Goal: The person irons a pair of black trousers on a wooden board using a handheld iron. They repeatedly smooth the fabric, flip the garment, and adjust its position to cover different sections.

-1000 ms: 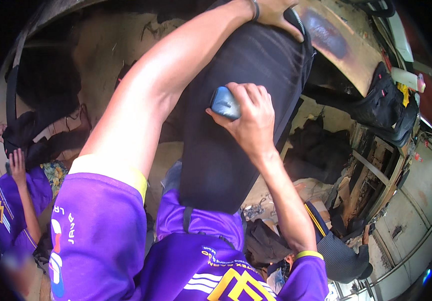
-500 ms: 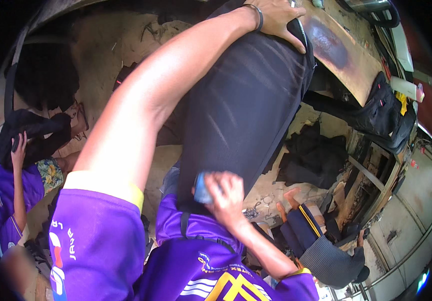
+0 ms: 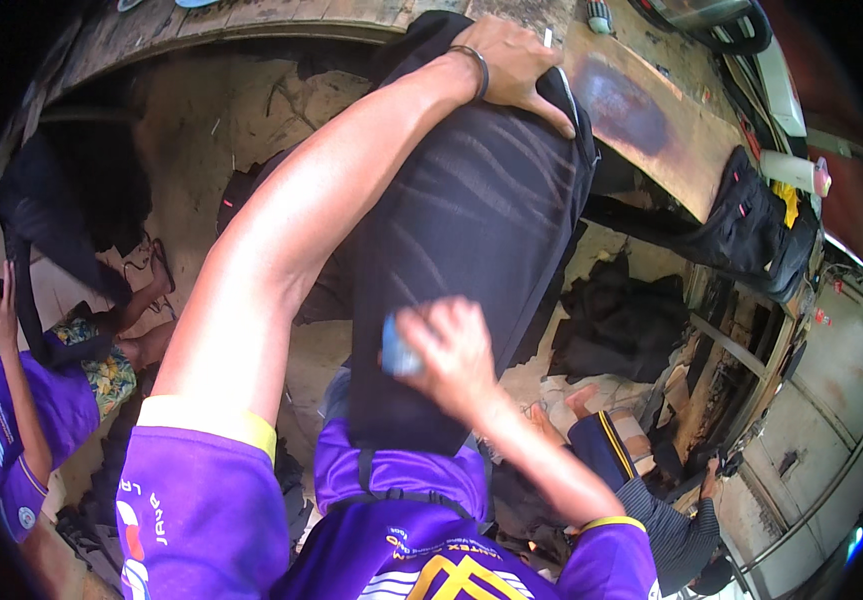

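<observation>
Stretched lengthwise in front of me is a black trouser leg (image 3: 471, 230) with pale worn streaks across it, running from the bench to my waist. My left hand (image 3: 526, 70) grips its far end, thumb over the edge beside a white strip. A thin white stick (image 3: 548, 38) stands up at those fingers; whether they pinch it is unclear. In my right hand (image 3: 451, 350), blurred by motion, is a small blue block (image 3: 398, 346), pressed to the cloth near its lower end. What supports the trouser leg underneath is hidden.
A wooden bench (image 3: 281, 30) crosses the far side, with a dark-stained board (image 3: 651, 110) on it. Black garments (image 3: 741, 225) hang at right; more dark cloth (image 3: 621, 315) lies on the floor. Co-workers sit at left (image 3: 41, 400) and lower right (image 3: 666, 525).
My right hand with the blue block has moved slightly farther up the trouser leg. The whole view has shifted, showing more bench. The left co-worker's black garment has been moved farther off.
</observation>
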Tool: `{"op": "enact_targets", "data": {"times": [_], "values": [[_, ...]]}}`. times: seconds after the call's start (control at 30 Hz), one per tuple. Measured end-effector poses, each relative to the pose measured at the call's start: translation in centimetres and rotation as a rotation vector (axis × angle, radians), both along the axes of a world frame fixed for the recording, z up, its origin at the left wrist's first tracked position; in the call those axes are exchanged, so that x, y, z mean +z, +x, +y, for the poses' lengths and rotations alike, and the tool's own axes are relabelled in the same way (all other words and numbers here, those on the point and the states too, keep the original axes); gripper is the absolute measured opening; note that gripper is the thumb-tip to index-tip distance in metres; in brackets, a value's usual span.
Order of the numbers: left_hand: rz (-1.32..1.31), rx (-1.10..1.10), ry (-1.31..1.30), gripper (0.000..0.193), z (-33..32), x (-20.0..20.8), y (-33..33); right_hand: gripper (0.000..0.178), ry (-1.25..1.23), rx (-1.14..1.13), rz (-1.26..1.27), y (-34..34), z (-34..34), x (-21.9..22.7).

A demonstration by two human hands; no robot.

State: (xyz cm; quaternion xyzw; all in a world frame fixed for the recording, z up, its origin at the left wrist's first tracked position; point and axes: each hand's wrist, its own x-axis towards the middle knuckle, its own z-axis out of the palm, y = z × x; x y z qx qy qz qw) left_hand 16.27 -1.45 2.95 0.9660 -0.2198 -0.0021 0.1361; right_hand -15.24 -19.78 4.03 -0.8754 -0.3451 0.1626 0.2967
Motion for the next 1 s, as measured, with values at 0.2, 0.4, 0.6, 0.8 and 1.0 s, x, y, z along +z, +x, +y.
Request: {"op": "enact_targets", "data": {"times": [0.2, 0.4, 0.6, 0.8, 1.0], "values": [[-0.016, 0.015, -0.036, 0.104, 0.3, 0.9, 0.2, 0.063, 0.009, -0.082, 0.114, -7.5, -0.6, 4.4], [-0.074, 0.072, 0.017, 0.105, -0.3, -0.5, -0.7, 0.065, 0.086, -0.325, -0.120, -13.1, 1.8, 4.7], [-0.552, 0.051, 0.041, 0.080, -1.8, -1.5, -3.5, 0.082, 0.471, -1.212, 0.491, -28.3, -4.7, 4.4], [-0.258, 0.609, 0.014, 0.090, -2.3, -3.0, -15.8, 0.057, 0.492, -1.047, 0.942, -29.9, -9.1, 0.5], [-0.033, 0.882, -0.385, 0.096, -2.4, -5.3, -35.4, 0.061, 0.062, -1.066, 1.014, -41.6, -13.0, 1.2]]}}
